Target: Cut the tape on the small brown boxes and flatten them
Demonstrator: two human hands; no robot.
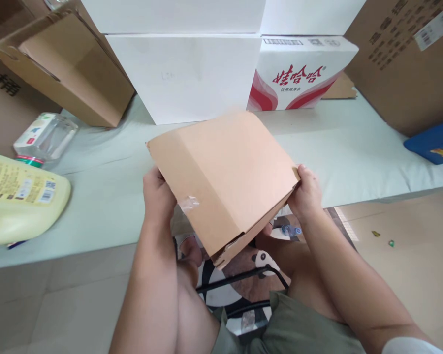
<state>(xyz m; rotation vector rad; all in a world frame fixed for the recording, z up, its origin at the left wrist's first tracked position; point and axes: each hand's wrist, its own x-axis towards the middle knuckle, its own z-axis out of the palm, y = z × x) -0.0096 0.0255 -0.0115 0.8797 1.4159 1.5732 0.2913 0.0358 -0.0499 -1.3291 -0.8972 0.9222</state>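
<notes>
Between my two hands is a brown cardboard box (236, 167), held tilted above my lap at the front edge of the bench. My left hand (158, 195) grips its left side, the fingers hidden under the cardboard. On the opposite side, my right hand (307, 192) clasps the box near a corner, thumb at the edge. A torn bit of clear tape (189, 203) sticks to the left part of the upper face. The near edge shows a slightly parted flap.
White cartons (192, 73) stand stacked at the back, one with red print (295, 73). Leftward are an open cardboard box (81, 69), a clear bottle (51, 137) and a yellow jug (22, 201). At right sit a large brown carton (409, 64) and a blue container (433, 140).
</notes>
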